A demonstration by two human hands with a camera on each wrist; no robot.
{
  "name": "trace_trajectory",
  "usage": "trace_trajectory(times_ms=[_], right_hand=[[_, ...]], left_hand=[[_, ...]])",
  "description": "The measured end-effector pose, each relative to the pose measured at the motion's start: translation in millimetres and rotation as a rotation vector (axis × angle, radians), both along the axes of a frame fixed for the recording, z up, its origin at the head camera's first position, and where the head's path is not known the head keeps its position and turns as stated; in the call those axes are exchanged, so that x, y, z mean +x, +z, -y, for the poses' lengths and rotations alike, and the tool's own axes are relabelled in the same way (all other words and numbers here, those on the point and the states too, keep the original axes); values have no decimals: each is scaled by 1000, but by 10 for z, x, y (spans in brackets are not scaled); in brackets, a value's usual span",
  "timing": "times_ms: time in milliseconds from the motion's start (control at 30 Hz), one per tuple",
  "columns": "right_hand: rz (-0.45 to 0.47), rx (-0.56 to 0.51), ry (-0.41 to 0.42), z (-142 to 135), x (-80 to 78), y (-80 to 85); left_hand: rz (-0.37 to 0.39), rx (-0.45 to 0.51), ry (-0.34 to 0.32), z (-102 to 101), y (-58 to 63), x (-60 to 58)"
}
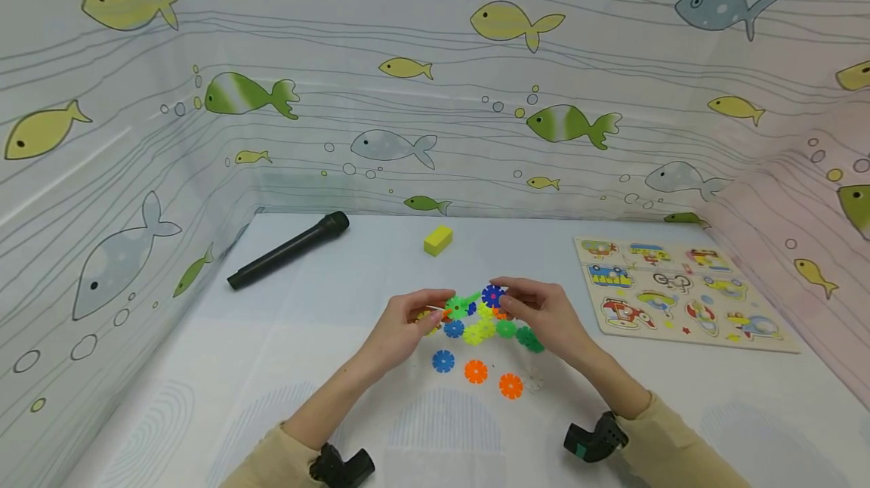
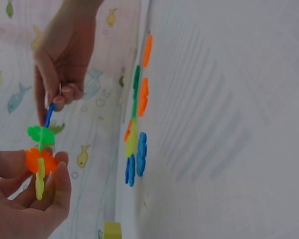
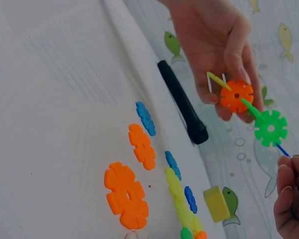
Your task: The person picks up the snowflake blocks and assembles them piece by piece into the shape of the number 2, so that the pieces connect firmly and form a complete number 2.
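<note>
Above the table my left hand grips a small chain of slotted plastic discs by its orange disc. A yellow disc sticks out edge-on from that orange one. On the other side, two green discs are slotted together at an angle. My right hand pinches a dark blue disc between thumb and fingers. The blue disc's edge meets the rim of the outer green disc, seen edge-on in the left wrist view. Part of the chain is hidden behind my left fingers.
Loose discs lie below my hands: blue, orange, white, yellow and dark green. A black microphone lies back left, a yellow block behind, a wooden picture puzzle board at right.
</note>
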State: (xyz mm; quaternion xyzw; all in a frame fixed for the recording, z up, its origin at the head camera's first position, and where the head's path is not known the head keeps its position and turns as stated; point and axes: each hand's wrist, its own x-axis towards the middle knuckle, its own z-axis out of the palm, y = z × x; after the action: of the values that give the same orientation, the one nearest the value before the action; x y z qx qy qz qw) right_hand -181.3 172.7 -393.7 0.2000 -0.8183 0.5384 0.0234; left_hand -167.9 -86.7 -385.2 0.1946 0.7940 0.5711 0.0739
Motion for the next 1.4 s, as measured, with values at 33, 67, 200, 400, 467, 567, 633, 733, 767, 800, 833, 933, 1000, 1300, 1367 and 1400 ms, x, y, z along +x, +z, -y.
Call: trace_trajectory(times_ms=[33, 67, 200, 400, 467, 567, 633, 733, 767, 800, 833, 933, 1000, 1300, 1367, 1400], right_hand=[[0, -1, -1, 1, 1, 0], [0, -3, 0, 1, 2, 1], [7, -7, 4, 6, 8, 8], [12, -6, 1, 9, 9, 5], [11, -5, -1, 9, 8, 2], [11, -9, -2, 9, 10, 2], [13, -12, -1, 10, 11, 3], [10, -16, 4, 11, 9, 3], [8, -16, 6, 11, 7, 1], [8, -17, 8, 11, 4, -1], [5, -16, 10, 10, 0, -4], [0, -15, 17, 7, -5, -9], [4, -7, 16, 6, -4, -8], [21, -3, 31, 5, -3, -13], [28, -4, 40, 6, -2, -10], [34, -3, 46, 8, 1, -6]], left_hand=[[0, -2, 0, 0, -1, 0], [0, -4, 0, 0, -2, -1], [-4, -11, -4, -1, -8, -4], [-11, -14, -9, -5, -11, -6], [-13, -14, -10, -5, -10, -6], [-16, -14, -13, -4, -12, -6], [-17, -12, -17, -1, -15, -7], [-22, -11, -23, 2, -23, -9], [-22, -12, -23, 2, -25, -10], [-23, -13, -23, 3, -27, -11], [-24, -15, -23, 2, -27, -11], [-22, -18, -20, 1, -23, -9], [-20, -19, -18, -1, -21, -8], [-14, -29, -11, 1, -17, -4], [-15, -38, -7, 1, -15, -2], [-16, -42, -3, 1, -14, -1]])
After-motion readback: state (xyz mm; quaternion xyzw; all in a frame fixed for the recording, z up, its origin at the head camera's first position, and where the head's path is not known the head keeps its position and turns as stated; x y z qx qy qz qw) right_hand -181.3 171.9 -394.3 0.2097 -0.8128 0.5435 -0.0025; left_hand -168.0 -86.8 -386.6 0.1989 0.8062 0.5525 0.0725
